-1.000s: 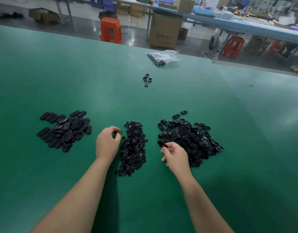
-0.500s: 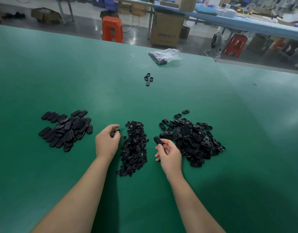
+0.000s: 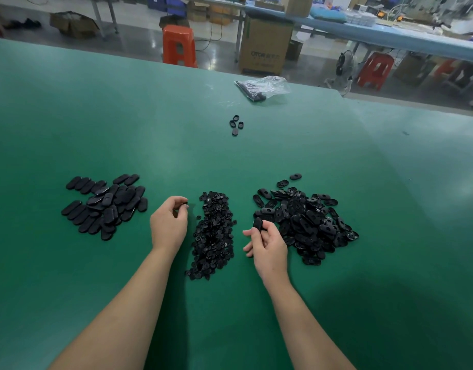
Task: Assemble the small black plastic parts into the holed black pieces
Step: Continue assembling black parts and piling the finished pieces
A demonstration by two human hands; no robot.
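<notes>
Holed pieces (image 3: 304, 222) lie in a loose heap at the right of the green table (image 3: 123, 116), the small parts (image 3: 214, 233) in a narrow heap at the middle, and a flat-laid pile (image 3: 104, 204) at the left that looks like finished work. The right hand (image 3: 267, 244) pinches one holed piece (image 3: 257, 224) between thumb and fingertips, lifted off the table just beside its heap. The left hand (image 3: 168, 222) is curled, thumb and forefinger closed on something small and dark (image 3: 185, 206), probably a single small part, though it is too tiny to be sure.

The step in hand seems to be bringing the two together. To do it well, the holed piece should be turned so its opening faces the left hand, held by its edges with the hole uncovered. The small part wants a fingertip grip near its rim, so its mating side stays free. Meeting over bare table between the heaps would let a dropped part be found. Square it to the hole before pressing; a tilted part may jam or spring away. Which face is the mating one cannot be told here.
</notes>
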